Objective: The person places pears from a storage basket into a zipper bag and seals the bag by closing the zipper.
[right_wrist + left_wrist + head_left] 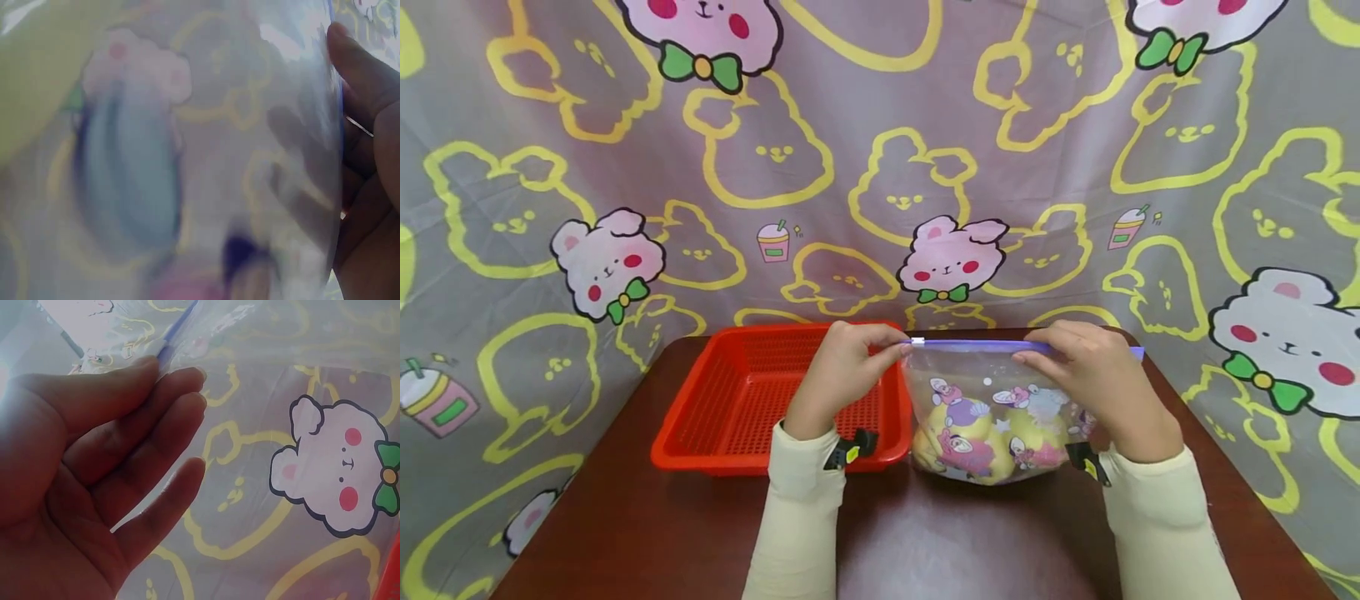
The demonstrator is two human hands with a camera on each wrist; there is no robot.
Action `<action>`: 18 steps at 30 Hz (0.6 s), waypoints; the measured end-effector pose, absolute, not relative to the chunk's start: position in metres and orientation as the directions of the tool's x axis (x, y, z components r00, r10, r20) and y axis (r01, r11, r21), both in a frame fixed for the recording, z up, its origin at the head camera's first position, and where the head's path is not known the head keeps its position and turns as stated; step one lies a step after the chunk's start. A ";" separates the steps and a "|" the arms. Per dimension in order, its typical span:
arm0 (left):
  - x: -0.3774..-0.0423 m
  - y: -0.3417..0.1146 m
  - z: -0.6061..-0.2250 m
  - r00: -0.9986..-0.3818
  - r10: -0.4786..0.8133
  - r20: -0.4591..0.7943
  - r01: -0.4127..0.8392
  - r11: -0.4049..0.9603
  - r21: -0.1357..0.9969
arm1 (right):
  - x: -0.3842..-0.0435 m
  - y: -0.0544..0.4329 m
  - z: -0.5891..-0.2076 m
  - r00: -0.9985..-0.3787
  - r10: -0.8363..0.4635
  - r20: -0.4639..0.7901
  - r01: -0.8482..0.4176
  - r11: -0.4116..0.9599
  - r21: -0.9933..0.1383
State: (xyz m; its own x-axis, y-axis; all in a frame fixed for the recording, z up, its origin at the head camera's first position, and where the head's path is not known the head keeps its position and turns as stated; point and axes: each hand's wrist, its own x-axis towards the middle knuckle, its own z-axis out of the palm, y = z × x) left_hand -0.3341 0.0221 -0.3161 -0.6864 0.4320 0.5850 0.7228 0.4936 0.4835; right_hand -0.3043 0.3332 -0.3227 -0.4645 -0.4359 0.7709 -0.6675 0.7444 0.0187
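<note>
A clear slider-zip bag (pixel 1045 400) with printed shells and cartoon figures stands upright in the head view. Inside it lie several round yellow-and-pink fruits (pixel 992 450). Along its top runs a purple zip strip (pixel 977 345), with a white slider (pixel 918 341) near the left end. Thumb and fingertips of my left hand (pixel 842 371) pinch that left end beside the slider; the other fingers are spread in the left wrist view. My right hand (pixel 1093 375) grips the strip toward its right end, thumb in front and fingers behind. The bag's clear side (pixel 219 156) fills much of the right wrist view.
A red plastic basket (pixel 715 461) with perforated walls sits left of the bag, partly behind my left forearm. Both stand on a dark reddish-brown table (pixel 625 517). A cartoon-printed cloth (pixel 850 100) hangs at the back and both sides.
</note>
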 end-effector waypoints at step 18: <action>-0.329 0.021 -0.316 -0.692 0.436 0.576 0.721 0.467 0.513 | -0.293 0.408 -0.331 -0.754 -0.146 0.641 -0.475 0.794 -0.379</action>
State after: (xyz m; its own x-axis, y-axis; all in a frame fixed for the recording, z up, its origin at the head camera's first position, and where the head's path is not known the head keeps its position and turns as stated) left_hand -0.3290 0.0208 -0.3162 -0.6917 0.4357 0.5759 0.7208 0.4665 0.5127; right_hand -0.2930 0.4084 -0.3307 -0.7540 -0.1456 0.6405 -0.4752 0.7941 -0.3789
